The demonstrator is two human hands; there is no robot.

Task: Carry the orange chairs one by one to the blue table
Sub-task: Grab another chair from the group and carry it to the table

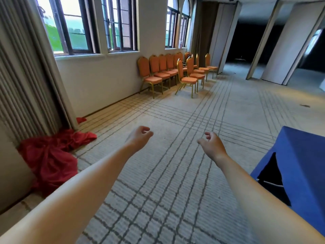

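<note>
Left hand and right hand stretched forward above the carpet, fingers loosely curled and holding nothing, orange chairs far ahead in rows beside the wall under the windows, blue tabletop near at right, red cloth on the floor at left.

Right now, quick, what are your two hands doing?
Left hand: open, fingers loosely curled, holding nothing.
Right hand: open, fingers loosely curled, holding nothing.
</note>
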